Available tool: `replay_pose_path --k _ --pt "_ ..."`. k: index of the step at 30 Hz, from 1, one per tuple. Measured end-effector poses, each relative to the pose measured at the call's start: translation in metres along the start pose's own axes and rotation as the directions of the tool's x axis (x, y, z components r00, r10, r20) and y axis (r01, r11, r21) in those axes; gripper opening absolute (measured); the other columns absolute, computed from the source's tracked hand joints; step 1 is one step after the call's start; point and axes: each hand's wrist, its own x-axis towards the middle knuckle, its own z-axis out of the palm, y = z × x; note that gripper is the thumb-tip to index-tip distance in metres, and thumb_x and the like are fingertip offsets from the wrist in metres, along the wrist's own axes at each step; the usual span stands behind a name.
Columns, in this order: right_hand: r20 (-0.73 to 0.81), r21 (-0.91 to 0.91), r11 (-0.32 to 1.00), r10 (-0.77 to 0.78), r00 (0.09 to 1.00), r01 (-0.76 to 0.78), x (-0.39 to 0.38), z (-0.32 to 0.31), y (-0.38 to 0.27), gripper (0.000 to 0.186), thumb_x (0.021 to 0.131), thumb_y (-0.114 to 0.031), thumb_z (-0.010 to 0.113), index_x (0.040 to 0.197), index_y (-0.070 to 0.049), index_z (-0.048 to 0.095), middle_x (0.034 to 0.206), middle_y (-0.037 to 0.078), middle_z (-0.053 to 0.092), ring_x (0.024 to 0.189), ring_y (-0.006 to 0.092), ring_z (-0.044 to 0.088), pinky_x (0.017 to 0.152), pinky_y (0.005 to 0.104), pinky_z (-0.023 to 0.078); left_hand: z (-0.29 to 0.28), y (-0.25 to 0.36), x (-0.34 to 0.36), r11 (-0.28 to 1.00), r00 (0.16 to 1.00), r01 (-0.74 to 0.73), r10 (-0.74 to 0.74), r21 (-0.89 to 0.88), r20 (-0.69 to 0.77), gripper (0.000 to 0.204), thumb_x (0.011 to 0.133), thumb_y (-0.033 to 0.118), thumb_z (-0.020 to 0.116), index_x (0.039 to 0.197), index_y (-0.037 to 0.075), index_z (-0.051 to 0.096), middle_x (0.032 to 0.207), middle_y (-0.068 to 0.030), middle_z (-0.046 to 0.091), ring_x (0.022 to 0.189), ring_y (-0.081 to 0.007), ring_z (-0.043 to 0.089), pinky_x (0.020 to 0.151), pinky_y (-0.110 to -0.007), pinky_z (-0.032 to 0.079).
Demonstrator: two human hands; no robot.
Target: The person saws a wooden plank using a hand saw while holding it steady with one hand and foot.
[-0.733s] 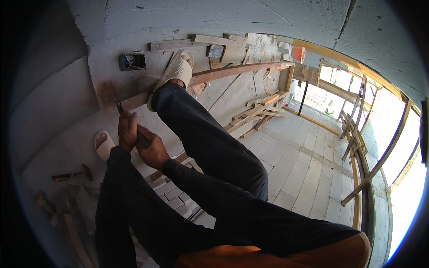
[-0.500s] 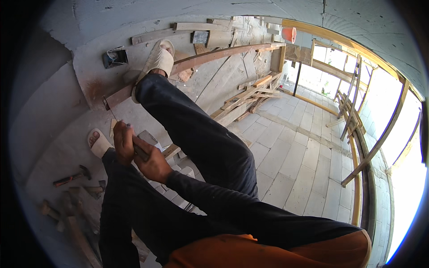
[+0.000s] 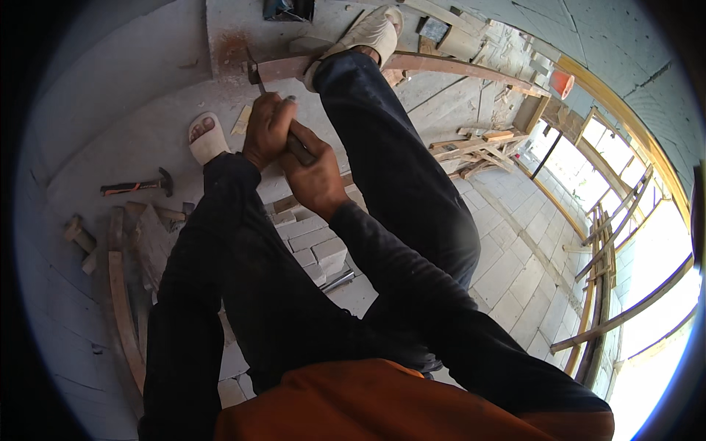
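Observation:
My left hand (image 3: pixel 268 132) and my right hand (image 3: pixel 316 175) are closed together, one behind the other, around a long tool. Its brownish-grey handle (image 3: pixel 300 150) shows at my right hand. A thin metal part (image 3: pixel 261 84) sticks out beyond my left hand and meets the near end of a reddish-brown wooden board (image 3: pixel 283 68). The tool's kind is hard to make out. A foot in a cream slipper (image 3: pixel 368 40) presses on the board. My other slippered foot (image 3: pixel 208 140) stands on the floor, left of my hands.
On the left lie a claw hammer (image 3: pixel 140 185), another wooden-handled tool (image 3: pixel 81 234) and timber strips (image 3: pixel 121 294). Pale blocks (image 3: pixel 316 246) are stacked below my right forearm. Piled timber (image 3: pixel 482 151), an orange bucket (image 3: pixel 562 84) and wooden framing (image 3: pixel 599 242) stand on the right.
The view has swung, so the board, feet and hammer appear farther right and higher. Both hands keep their hold on the tool, whose tip stays at the board's end.

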Motion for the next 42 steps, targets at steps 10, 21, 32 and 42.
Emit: replay_pose_path --k 10,21,32,42 --pt "0.046 -0.058 0.989 0.136 0.99 -0.133 0.089 0.0 0.0 0.04 0.094 -0.003 0.064 0.134 0.006 0.065 0.103 0.01 0.073 0.09 0.0154 0.065 0.081 0.0317 0.052 0.012 -0.051 0.078 0.962 0.981 0.19 -0.195 -0.195 -0.006 0.043 0.098 0.033 0.06 0.071 0.0 0.063 0.07 -0.0248 0.058 0.073 -0.049 0.058 0.076 -0.056 0.046" --pt "-0.001 -0.137 0.966 0.219 0.976 -0.217 -0.074 -0.023 -0.045 0.051 0.097 0.004 0.061 0.148 0.007 0.056 0.126 0.013 0.071 0.115 0.0161 0.066 0.101 0.0309 0.052 0.003 0.094 -0.03 0.966 0.984 0.087 -0.121 -0.242 -0.131 0.037 0.095 0.022 0.056 0.062 0.006 0.057 0.068 -0.0177 0.056 0.072 -0.0382 0.053 0.082 -0.05 0.043" --pt "0.016 -0.15 0.938 0.319 0.948 -0.313 -0.067 -0.036 -0.07 0.055 0.095 -0.001 0.063 0.149 0.001 0.058 0.102 0.007 0.073 0.071 0.0084 0.063 0.065 0.0266 0.053 -0.002 0.101 -0.018 0.978 0.996 0.079 -0.087 -0.194 -0.031 0.04 0.099 0.024 0.058 0.065 0.003 0.059 0.066 -0.0187 0.057 0.073 -0.0416 0.057 0.078 -0.053 0.044" --pt "0.086 -0.056 0.943 0.333 0.939 -0.329 0.092 0.001 -0.021 0.045 0.096 -0.002 0.065 0.141 0.003 0.062 0.094 0.003 0.071 0.063 0.0055 0.055 0.052 0.0241 0.044 0.025 -0.061 0.057 0.994 0.979 -0.067 0.082 0.084 -0.189 0.024 0.099 0.021 0.06 0.083 0.004 0.063 0.075 -0.0185 0.061 0.073 -0.0435 0.059 0.07 -0.054 0.044"
